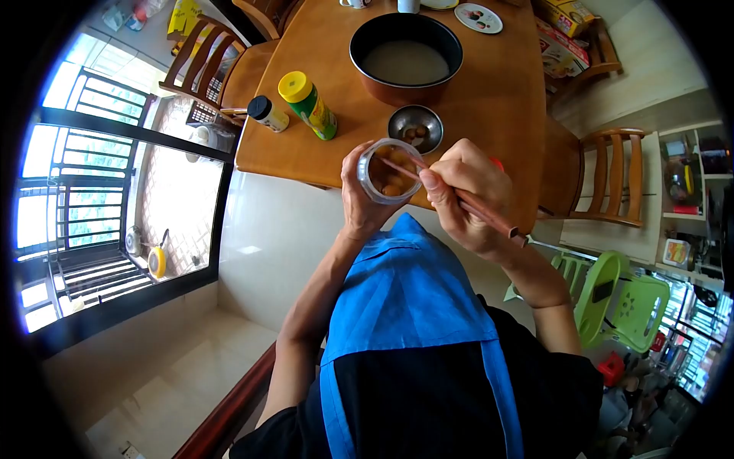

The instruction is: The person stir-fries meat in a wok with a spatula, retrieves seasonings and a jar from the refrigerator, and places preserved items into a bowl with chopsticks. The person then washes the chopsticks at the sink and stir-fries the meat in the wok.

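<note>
A clear plastic jar (391, 189) with round brown pieces inside is held by my left hand (359, 191), its fingers wrapped round the jar's left side. My right hand (470, 195) is closed on a pair of reddish-brown chopsticks (483, 209), whose tips reach into the jar's mouth. Just beyond the jar stands a small metal bowl (427, 118) with a few round brown pieces in it. Behind that bowl is a large dark pot (405, 91) holding cloudy liquid.
On the wooden table (489, 92), a green bottle with a yellow cap (309, 105) and a black-capped jar (267, 114) stand to the left. A plate (479, 18) lies at the back right. Wooden chairs (615, 176) flank the table.
</note>
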Demonstrator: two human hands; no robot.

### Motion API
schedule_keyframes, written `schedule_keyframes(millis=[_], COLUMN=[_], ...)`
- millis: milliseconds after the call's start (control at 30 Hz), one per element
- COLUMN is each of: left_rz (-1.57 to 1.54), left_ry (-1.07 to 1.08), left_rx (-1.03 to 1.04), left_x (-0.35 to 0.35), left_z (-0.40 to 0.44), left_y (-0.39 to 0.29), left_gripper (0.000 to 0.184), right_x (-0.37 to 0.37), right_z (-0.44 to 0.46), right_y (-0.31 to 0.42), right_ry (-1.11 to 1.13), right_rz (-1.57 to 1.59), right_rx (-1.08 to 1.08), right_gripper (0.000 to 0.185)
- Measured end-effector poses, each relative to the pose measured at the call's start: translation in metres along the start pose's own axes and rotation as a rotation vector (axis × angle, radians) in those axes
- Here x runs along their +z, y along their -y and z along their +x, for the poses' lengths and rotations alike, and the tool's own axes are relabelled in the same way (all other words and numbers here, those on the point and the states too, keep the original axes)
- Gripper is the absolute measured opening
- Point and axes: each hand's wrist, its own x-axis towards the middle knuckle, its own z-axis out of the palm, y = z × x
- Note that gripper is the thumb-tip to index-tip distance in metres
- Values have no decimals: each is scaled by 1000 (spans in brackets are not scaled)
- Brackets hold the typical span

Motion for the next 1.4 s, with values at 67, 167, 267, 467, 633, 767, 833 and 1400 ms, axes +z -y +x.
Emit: schedule_keyframes(millis=[67,167,267,467,633,767,833,1400], left_rz=[22,-31,-43,66,144,189,152,-43], left_ry=[-13,-8,-24,-34,-22,-1,-34,-100], left_rx=[25,-29,-66,-108,-194,-213,-203,229], left_x=[1,1,2,-2,-4,-4,-5,-36], left_z=[1,1,0,0,-2,-3,-3,47], left_y=[0,-1,-1,3,13,27,24,-57], left_gripper=[100,98,95,93,95,96,96,90], right_x=[5,9,3,-2,-14,-25,-31,-68], right_z=[0,-2,-2,-1,6,17,18,11], right_y=[-2,-11,-5,-11,-4,1,-21,-44], right_ry=[-22,-76,-157,-154,-134,-288,-296,-489], right_rz=[-32,-33,127,132,173,192,103,139], right_rx=[-24,-65,100,172,155,236,236,253], right_gripper=[14,15,16,20,24,28,29,30])
